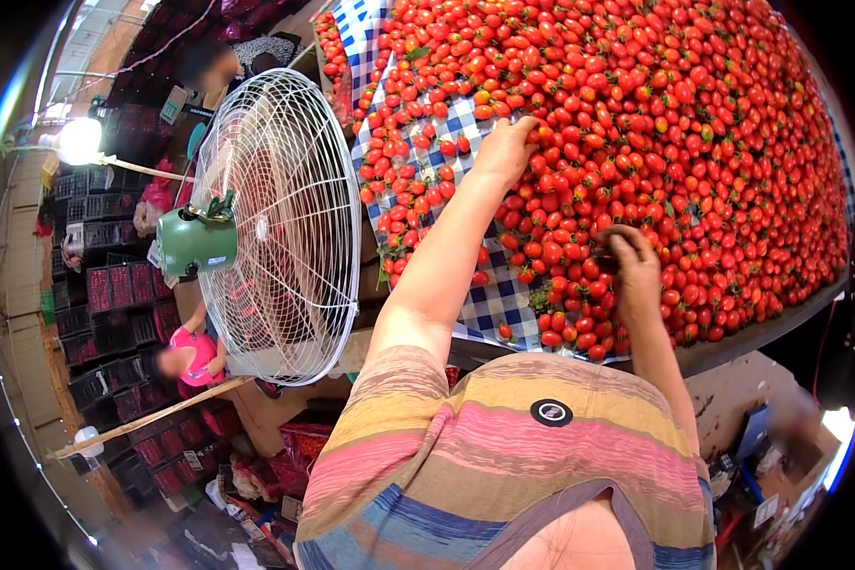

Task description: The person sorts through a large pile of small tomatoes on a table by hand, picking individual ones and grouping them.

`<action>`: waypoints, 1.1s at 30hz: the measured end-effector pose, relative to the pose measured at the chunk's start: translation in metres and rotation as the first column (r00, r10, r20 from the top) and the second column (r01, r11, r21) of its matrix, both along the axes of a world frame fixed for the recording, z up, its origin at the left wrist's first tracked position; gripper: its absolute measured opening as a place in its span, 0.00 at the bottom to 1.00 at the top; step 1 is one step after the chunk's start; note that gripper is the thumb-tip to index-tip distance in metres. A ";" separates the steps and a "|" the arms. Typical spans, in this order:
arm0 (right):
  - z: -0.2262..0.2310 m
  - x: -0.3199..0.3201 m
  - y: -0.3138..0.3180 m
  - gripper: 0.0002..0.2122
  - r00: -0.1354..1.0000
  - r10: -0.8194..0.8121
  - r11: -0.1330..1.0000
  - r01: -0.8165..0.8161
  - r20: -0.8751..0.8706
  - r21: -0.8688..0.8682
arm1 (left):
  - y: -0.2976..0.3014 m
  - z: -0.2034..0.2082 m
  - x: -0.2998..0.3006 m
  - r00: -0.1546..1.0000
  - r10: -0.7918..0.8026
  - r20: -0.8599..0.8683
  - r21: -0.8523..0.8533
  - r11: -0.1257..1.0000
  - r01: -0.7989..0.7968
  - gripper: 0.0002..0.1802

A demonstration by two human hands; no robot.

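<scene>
A large heap of small oblong red cherry tomatoes [693,123] covers the table in front of me. My left hand [508,150] reaches to the heap's left edge, its fingers bent round a cherry tomato [533,137]. Lower and to the right, my right hand [635,271] is curled at the near side of the heap, its fingertips dark. What lies inside those fingers is hidden. Between the heap and a looser group of tomatoes [399,166] on the left, blue-and-white checked cloth [489,306] shows.
Close to the table's left stands a big fan [280,228] with a wire cage and green motor. Stacked dark crates [119,285] line the left side. A person in pink [195,356] is beyond the fan, another person [256,57] at the far left. A lit bulb [81,141] hangs there.
</scene>
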State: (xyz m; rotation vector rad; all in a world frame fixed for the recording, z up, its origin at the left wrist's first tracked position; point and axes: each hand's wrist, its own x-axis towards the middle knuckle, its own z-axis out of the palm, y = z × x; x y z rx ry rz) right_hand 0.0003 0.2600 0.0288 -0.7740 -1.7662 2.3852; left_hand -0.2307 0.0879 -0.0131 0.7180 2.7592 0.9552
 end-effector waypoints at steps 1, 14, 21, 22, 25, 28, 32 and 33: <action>-0.005 -0.007 -0.009 0.09 0.999 0.050 0.997 -0.049 0.005 -0.059 | 0.002 0.003 -0.002 1.000 -0.004 0.012 -0.005 1.000 0.004 0.23; -0.007 -0.008 -0.011 0.21 0.971 0.041 0.479 0.189 0.237 -0.857 | 0.010 0.092 0.101 0.933 -0.332 0.138 0.262 0.921 0.289 0.27; -0.023 -0.006 0.005 0.18 0.985 0.018 0.535 0.136 0.173 -0.834 | 0.017 0.047 0.014 0.991 -0.130 -0.023 -0.259 0.958 0.120 0.32; -0.029 -0.006 0.010 0.17 0.993 0.023 0.501 0.087 0.113 -0.861 | 0.023 0.035 0.017 0.990 -0.128 -0.057 -0.274 0.956 0.108 0.32; -0.016 -0.011 0.004 0.16 0.981 -0.026 0.527 0.178 0.193 -0.831 | 0.012 0.014 0.026 0.985 -0.094 -0.147 -0.094 0.992 0.081 0.28; -0.021 -0.009 0.007 0.17 0.976 -0.010 0.524 0.189 0.216 -0.830 | -0.003 0.009 0.046 0.969 -0.087 -0.233 -0.230 0.973 0.032 0.24; -0.023 -0.009 0.007 0.17 0.982 0.057 0.506 0.128 0.181 -0.853 | -0.013 0.016 0.052 0.971 -0.054 -0.231 -0.204 0.979 0.005 0.12; -0.028 -0.007 0.006 0.17 0.985 0.073 0.483 0.103 0.157 -0.869 | -0.010 0.025 0.048 0.994 -0.059 -0.094 -0.258 0.965 0.033 0.12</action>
